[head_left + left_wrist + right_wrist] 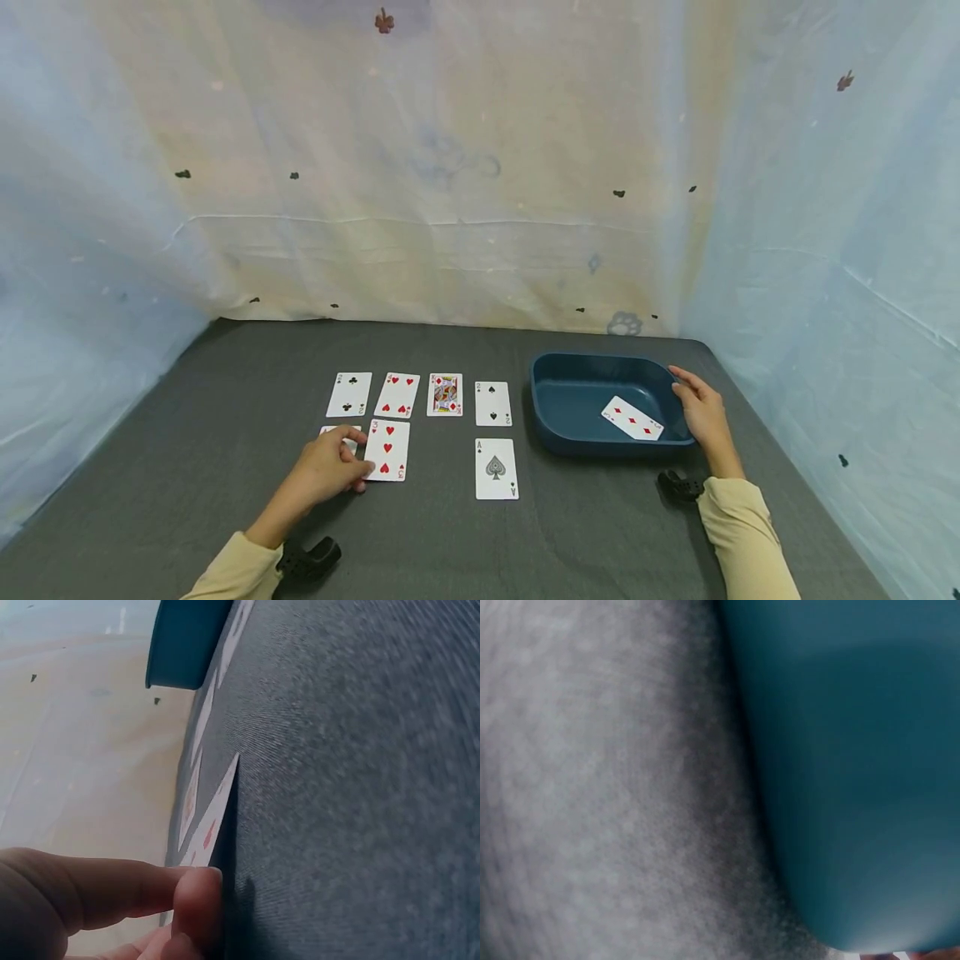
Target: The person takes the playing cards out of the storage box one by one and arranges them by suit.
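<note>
With thumb and fingers my left hand [326, 467] pinches the left edge of a three of hearts [387, 450]. In the left wrist view that playing card [208, 834] is tilted, with a dark shadow under its near edge. Another white card [330, 429] lies mostly hidden behind the left hand. On the right, my right hand [705, 414] grips the right rim of a dark blue tray [558, 444], fingertips over the rim. A three of diamonds [632, 419] lies face up inside the tray. The right wrist view shows mainly the tray's outer wall [870, 787].
Along the back lie a two of clubs [349, 394], a four of hearts [397, 395], a face card with red diamonds [446, 394] and a two of spades [492, 404]. An ace of spades [497, 483] lies nearer. Printed curtains [450, 167] surround the grey cloth-covered table [435, 542].
</note>
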### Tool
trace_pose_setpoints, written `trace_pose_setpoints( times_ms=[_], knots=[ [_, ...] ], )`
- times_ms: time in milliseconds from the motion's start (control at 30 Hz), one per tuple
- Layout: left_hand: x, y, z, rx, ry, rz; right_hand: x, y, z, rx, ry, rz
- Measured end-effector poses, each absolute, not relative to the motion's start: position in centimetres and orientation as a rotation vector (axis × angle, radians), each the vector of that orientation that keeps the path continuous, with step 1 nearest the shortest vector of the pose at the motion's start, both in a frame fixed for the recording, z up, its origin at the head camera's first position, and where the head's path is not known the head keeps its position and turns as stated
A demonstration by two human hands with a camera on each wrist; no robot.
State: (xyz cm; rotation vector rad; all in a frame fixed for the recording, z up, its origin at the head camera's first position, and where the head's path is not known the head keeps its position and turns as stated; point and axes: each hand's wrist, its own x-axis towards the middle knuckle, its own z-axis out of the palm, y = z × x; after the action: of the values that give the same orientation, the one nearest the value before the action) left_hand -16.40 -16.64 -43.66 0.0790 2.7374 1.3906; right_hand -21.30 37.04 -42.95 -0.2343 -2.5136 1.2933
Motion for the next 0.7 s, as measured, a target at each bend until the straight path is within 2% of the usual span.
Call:
trace_pose_setpoints(
  times_ms=[467,700],
  knots=[
    [-16.4,-16.8,-43.4,0.094,2.795,1.321,-21.4,37.0,-43.0,-0.263,-2.511,1.314],
    [-16.5,-16.3,-42.0,0.153,2.758,1.385,-21.5,37.2,-43.1,-0.256,-2.510,1.310]
  ],
)
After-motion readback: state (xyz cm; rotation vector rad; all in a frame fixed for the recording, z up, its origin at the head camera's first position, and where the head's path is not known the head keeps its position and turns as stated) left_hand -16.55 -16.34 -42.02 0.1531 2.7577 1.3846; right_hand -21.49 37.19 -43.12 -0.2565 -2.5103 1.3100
